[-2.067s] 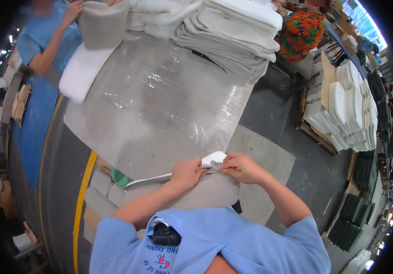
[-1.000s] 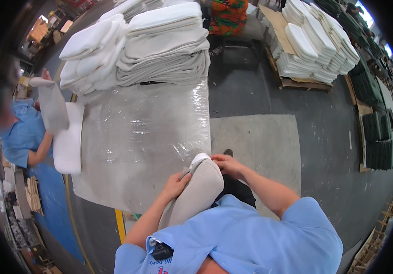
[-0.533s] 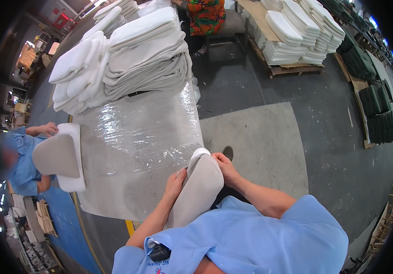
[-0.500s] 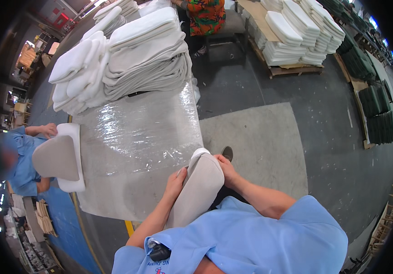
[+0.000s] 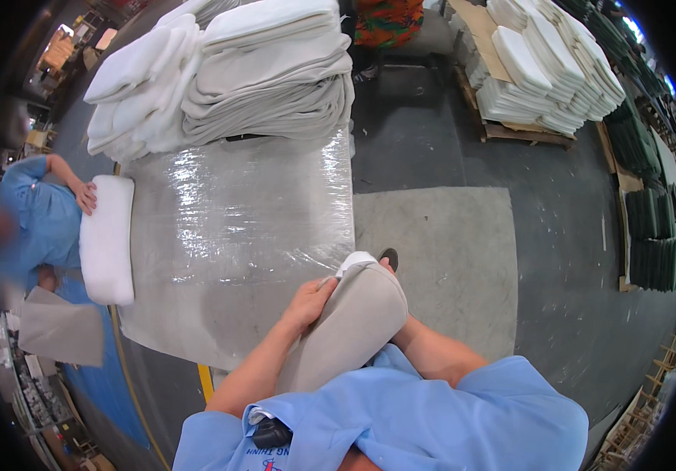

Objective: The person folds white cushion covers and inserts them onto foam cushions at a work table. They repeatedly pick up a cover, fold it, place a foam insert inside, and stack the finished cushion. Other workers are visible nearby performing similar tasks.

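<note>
A grey fabric cushion cover [image 5: 346, 326] is held upright on a slant against my body. White padding [image 5: 357, 261] shows at its far end, by the table's near right corner. My left hand [image 5: 312, 304] is closed on the cover's left edge, thumb along the fabric. Behind the cover's right side sits my right hand [image 5: 386, 265], mostly hidden; only a bit of its fingers shows at the far end, and the wrist comes out lower down. It appears to grip the cover's far right edge from behind.
The plastic-wrapped table [image 5: 251, 212] carries stacked grey covers [image 5: 267, 86] and white pads [image 5: 138, 71]. A co-worker at left has a hand on a white pad [image 5: 109, 239], with a grey cover [image 5: 63, 326] lower down. Palletised white pads [image 5: 526, 71] and dark green stacks [image 5: 652, 235] stand right.
My right hand has slipped from the cover's outer edge to behind it. The cover's face has turned more toward me. The co-worker's grey cover has come off the white pad and moved nearer.
</note>
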### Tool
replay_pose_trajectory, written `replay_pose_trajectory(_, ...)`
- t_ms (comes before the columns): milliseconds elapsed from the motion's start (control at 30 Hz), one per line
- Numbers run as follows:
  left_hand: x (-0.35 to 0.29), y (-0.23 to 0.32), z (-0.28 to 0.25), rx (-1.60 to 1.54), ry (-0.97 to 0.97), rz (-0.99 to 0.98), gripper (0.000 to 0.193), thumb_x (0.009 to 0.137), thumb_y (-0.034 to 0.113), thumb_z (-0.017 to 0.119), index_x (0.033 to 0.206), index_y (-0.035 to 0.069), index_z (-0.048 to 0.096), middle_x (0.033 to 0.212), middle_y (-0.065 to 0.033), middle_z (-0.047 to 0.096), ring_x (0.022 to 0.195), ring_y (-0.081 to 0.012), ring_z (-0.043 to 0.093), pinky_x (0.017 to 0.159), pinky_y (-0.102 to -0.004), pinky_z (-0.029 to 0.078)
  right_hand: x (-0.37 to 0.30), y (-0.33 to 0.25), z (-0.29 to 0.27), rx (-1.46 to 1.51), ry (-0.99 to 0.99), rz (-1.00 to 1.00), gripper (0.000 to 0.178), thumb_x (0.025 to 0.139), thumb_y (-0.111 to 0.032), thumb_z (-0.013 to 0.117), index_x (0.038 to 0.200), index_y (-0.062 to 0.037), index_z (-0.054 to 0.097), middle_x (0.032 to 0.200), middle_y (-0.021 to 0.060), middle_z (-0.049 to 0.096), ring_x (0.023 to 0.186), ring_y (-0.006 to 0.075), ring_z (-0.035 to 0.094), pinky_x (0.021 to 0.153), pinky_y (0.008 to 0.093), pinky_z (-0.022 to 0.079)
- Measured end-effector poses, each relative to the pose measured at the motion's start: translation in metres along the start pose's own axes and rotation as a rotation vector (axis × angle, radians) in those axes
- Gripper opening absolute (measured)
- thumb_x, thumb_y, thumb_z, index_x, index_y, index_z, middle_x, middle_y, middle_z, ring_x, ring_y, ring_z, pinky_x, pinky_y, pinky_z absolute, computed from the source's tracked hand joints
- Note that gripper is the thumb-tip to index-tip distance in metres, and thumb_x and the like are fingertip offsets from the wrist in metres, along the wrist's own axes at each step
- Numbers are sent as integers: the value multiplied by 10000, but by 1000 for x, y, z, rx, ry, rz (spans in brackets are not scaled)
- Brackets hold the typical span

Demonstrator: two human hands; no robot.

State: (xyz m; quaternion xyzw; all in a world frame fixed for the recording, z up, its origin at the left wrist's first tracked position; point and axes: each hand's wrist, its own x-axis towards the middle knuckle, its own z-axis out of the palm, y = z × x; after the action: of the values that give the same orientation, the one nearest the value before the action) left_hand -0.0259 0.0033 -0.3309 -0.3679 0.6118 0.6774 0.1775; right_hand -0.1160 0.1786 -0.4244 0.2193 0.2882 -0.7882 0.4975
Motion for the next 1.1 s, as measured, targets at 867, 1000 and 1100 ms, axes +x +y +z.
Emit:
replay_pose_trajectory(867, 25, -1, 19, 641, 349, 409, 309, 1009, 275, 699, 834, 36, 610, 799, -208, 655, 767, -453, 648, 666, -536, 484, 21, -11, -5, -748, 672, -79, 501, 1113, -500, 499, 988, -38, 648, 857, 123, 721, 798, 241, 708, 767, 407, 572)
replay_pose_trajectory(1000, 33, 0, 21, 637, 303, 394, 301, 1013, 269, 690, 842, 36, 608, 809, -209, 662, 780, -456, 656, 669, -544, 485, 5, -5, -14, -771, 664, -26, 472, 1108, -482, 516, 1008, -39, 645, 867, 120, 719, 804, 233, 703, 767, 404, 570)
replay_pose_trajectory(1100, 40, 2, 22, 665, 281, 388, 297, 1017, 273, 684, 854, 37, 610, 815, -209, 666, 785, -459, 659, 672, -549, 486, -3, 1, -17, -770, 670, 6, 451, 1104, -468, 529, 1022, -39, 642, 875, 118, 718, 809, 227, 699, 767, 401, 567)
